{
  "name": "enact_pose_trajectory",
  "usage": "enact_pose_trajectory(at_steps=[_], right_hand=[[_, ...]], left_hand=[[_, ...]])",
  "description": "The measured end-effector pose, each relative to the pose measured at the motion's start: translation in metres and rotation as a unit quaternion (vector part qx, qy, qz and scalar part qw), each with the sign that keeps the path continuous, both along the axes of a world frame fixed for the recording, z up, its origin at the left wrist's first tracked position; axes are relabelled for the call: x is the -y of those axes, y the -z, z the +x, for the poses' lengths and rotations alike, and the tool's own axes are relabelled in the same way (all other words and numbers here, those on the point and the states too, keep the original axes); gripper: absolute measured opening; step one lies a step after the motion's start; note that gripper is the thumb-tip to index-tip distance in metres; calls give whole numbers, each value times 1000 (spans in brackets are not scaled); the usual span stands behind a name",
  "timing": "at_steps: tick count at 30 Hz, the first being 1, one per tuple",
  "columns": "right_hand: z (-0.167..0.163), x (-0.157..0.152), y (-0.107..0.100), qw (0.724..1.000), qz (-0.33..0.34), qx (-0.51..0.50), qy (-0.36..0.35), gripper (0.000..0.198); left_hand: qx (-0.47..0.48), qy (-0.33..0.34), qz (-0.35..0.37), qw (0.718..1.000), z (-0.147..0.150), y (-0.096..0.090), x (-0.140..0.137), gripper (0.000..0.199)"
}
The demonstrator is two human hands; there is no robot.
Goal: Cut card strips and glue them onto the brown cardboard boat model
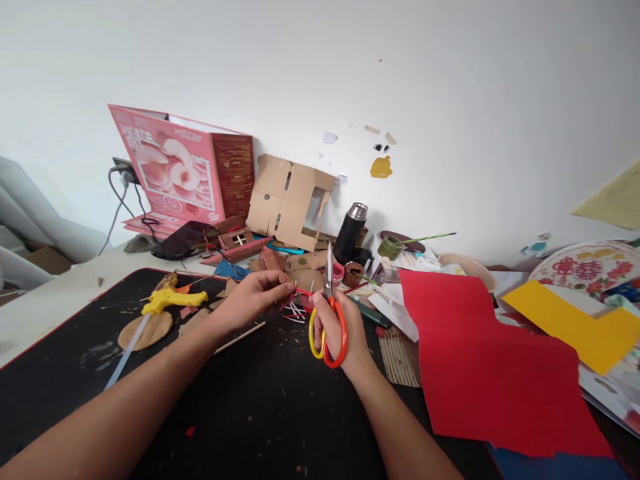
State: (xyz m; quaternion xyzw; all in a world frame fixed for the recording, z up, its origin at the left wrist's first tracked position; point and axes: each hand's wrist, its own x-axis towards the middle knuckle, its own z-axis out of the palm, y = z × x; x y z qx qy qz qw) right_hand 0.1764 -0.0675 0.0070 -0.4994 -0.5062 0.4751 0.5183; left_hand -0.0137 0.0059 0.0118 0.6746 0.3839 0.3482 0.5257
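My right hand [347,333] is closed around a pair of scissors [336,340] with one orange and one yellow handle loop, their blades pointing up and away from me. To its left, my left hand [263,293] pinches a thin red paper strip [303,291] that reaches toward the scissors. Whether the blades touch the strip cannot be made out. Below the strip, several small red and white cut strips [296,310] lie scattered on the black mat [280,407].
At left a yellow glue gun [175,298] lies by a round wooden disc [146,330]. Red paper [500,373] covers the right side. Behind stand a black thermos [350,233], open paint jars, cut cardboard [290,200] and a pink box [175,167]. A thin stick [240,337] lies below my left hand.
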Motion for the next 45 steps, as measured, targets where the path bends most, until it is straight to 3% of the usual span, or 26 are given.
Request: enact_pose_trajectory(at_steps=[20, 23, 28, 33, 45], right_hand=[[4, -2, 1, 1000, -3, 8, 5, 33], [11, -6, -1, 999, 4, -5, 37, 35], [20, -11, -1, 997, 20, -22, 77, 35], [19, -10, -1, 997, 19, -21, 65, 34], [16, -10, -1, 999, 1, -4, 46, 35]], left_hand=[[-26, -8, 11, 1000, -5, -7, -2, 58], [-56, -16, 6, 998, -9, -10, -4, 56], [-160, 31, 27, 986, -7, -4, -4, 51], [-233, 55, 79, 968, 5, 10, 5, 43], [-285, 105, 40, 952, 7, 18, 0, 41]])
